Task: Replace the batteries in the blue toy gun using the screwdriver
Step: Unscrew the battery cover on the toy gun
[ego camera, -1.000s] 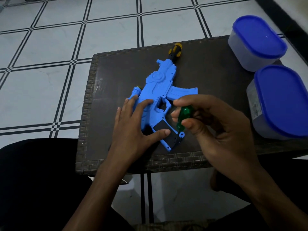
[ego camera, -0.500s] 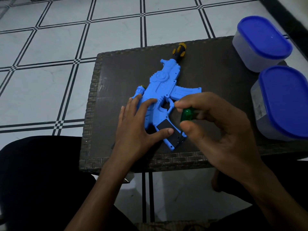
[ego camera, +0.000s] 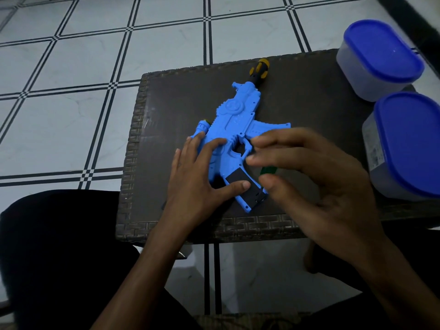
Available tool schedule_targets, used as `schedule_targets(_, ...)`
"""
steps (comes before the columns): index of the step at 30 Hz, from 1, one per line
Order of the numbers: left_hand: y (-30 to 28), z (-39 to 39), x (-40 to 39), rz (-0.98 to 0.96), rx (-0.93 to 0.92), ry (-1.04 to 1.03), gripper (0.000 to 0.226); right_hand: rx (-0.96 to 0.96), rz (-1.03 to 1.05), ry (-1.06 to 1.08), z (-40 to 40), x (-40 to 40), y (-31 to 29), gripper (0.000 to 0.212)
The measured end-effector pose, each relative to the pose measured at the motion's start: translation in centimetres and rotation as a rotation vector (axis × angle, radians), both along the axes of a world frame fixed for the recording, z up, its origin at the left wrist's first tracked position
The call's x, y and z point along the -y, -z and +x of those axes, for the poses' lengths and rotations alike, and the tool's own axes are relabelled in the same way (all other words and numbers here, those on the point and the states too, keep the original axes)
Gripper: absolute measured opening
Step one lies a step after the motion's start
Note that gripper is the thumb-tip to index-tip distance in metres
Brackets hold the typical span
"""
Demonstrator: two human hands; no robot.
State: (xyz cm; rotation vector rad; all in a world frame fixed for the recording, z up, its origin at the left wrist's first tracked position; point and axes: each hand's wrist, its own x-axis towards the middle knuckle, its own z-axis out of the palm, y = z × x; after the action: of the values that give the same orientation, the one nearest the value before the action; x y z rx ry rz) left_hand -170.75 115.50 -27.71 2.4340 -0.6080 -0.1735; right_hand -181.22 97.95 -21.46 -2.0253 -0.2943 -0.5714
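A: Where is the toy gun (ego camera: pixel 238 129)?

B: Flat on its side on the dark table (ego camera: pixel 321 110), a little left of the middle, with the muzzle pointing away and the grip toward the near edge.

A: What does it look like?

B: Bright blue plastic, ridged along the body, with a round raised disc on its side. A blue magazine sticks out to the right. A short blue scope with a yellowish tip sits on the left side. The muzzle (ego camera: pixel 258 70) is black with yellow bands. On the grip there is a black rectangular panel (ego camera: pixel 240 181).

A: And the left hand (ego camera: pixel 202 177)?

B: Spread open, palm down on the rear of the gun. The fingers lie over the body and the thumb reaches onto the black panel. It presses rather than grips.

A: The right hand (ego camera: pixel 314 177)?

B: Curled just right of the grip, fingers and thumb closed around the green handle of a screwdriver (ego camera: pixel 269 170). Only a bit of green shows between them; the shaft and tip are hidden.

A: Anything else on the table?

B: Two containers with blue lids on the right, the far container (ego camera: pixel 378 60) behind the near container (ego camera: pixel 404 144), well apart from the gun.
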Motion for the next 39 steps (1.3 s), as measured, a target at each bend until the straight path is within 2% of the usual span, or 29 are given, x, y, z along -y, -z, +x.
schedule_targets(3, -0.03, -0.04, -0.03, 0.008, 0.000, 0.000, 0.091, 0.019, -0.002, 0.063, 0.01, -0.17, 0.11, 0.018)
schedule_targets(7, 0.11, -0.03, -0.07, 0.008, -0.001, -0.007, 0.088, -0.033, 0.182, 0.030, -0.11, -0.28, 0.26, 0.039)
schedule_targets(14, 0.09, 0.12, 0.02, 0.011, -0.003, 0.000, 0.091, 0.002, -0.006, 0.023, -0.14, -0.32, -0.05, 0.019)
schedule_targets(17, 0.08, 0.09, -0.01, 0.009, -0.005, -0.006, 0.091, 0.017, -0.046, 0.061, -0.19, -0.23, 0.09, 0.024)
schedule_targets(20, 0.09, 0.08, -0.03, 0.012, -0.012, -0.009, 0.091, -0.020, 0.069, 0.016, -0.36, -0.30, 0.12, 0.039)
schedule_targets(25, 0.11, 0.17, -0.03, 0.021, -0.002, 0.011, 0.094, -0.003, -0.048, 0.005, -0.38, -0.34, -0.25, 0.022)
schedule_targets(31, 0.23, 0.29, -0.33, 0.100, 0.023, 0.076, 0.106, 0.025, -0.072, 0.034, 0.03, -0.70, -0.45, 0.016)
schedule_targets(36, 0.46, 0.37, -0.30, 0.110, 0.015, 0.067, 0.108, -0.011, -0.020, 0.020, -0.39, -0.68, -0.34, 0.029)
schedule_targets(39, 0.33, 0.33, -0.17, 0.095, 0.011, 0.057, 0.107, -0.014, -0.063, 0.022, -0.51, -0.67, -0.33, 0.025)
